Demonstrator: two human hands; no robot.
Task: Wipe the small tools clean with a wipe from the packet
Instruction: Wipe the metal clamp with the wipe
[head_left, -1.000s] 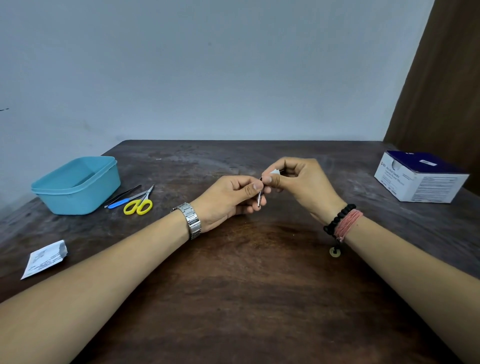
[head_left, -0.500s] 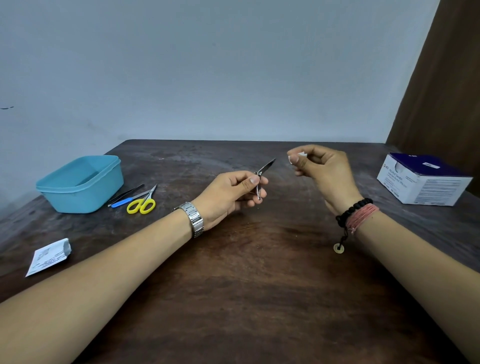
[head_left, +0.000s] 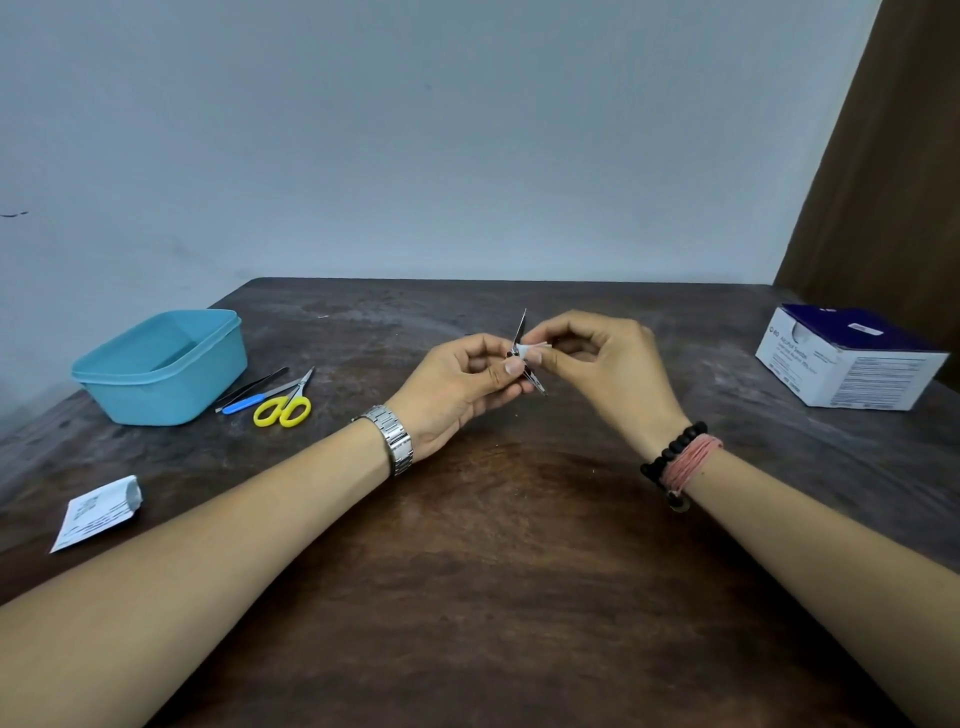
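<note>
Above the middle of the dark wooden table (head_left: 493, 571), my left hand (head_left: 457, 387) pinches a small metal nail clipper (head_left: 521, 330) with its lever swung up. My right hand (head_left: 597, 364) pinches a small white wipe (head_left: 524, 353) and holds it against the clipper near its hinge. Left of the hands lie yellow-handled scissors (head_left: 284, 408), a blue-handled file (head_left: 244, 404) and black tweezers (head_left: 254, 385), side by side on the table. A torn white wipe packet (head_left: 98, 512) lies near the table's left edge.
A light blue plastic tub (head_left: 161, 366) stands at the back left, beside the loose tools. A white and dark blue box (head_left: 852, 358) sits at the right edge. A brown curtain (head_left: 893, 156) hangs behind it.
My right hand had drawn the wipe away to the right of the clipper; it has come back and holds the wipe on the clipper again. The clipper's lever now points more upright.
</note>
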